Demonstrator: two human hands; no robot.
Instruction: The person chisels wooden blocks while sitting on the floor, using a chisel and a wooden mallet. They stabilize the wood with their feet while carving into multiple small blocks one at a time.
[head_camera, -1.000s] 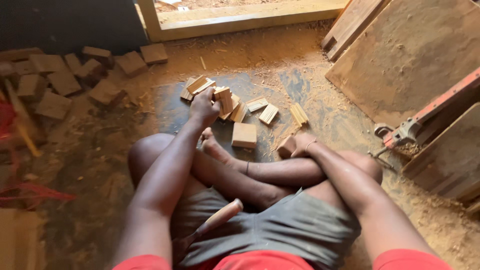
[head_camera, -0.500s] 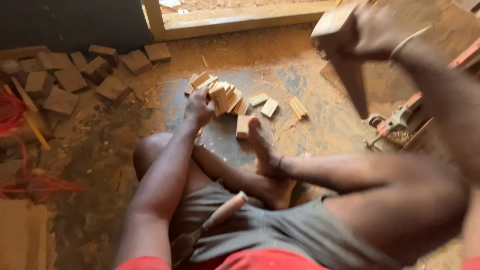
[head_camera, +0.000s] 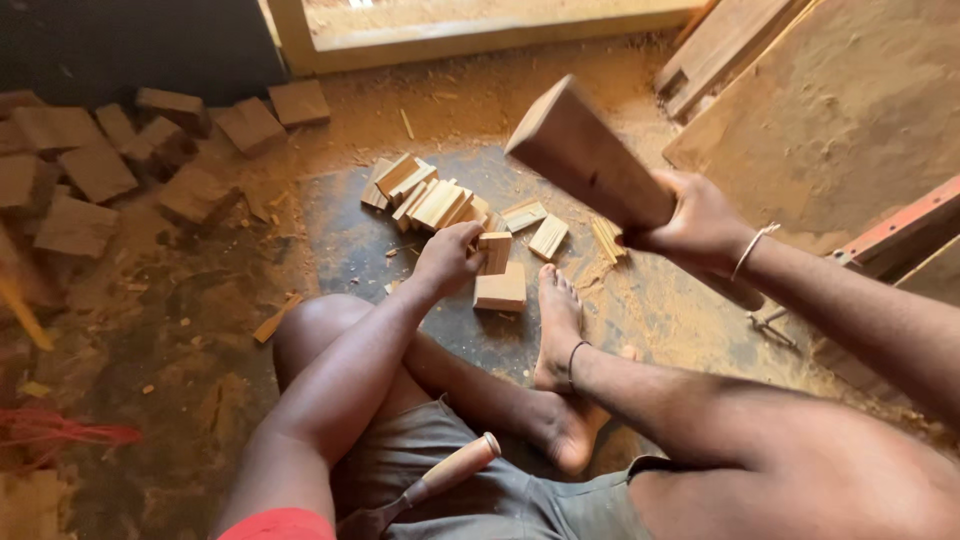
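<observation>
While left fingers (head_camera: 462, 252) pinch small block (head_camera: 494, 252), right fingers (head_camera: 690, 215) wrap mallet (head_camera: 590, 160).

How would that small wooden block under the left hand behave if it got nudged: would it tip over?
The small wooden block stands upright on a wider flat block, steadied by the left hand, so it would probably topple if let go and nudged. It looks stiff and fairly light. Its flat faces suggest it would drop and lie still, not roll.
</observation>
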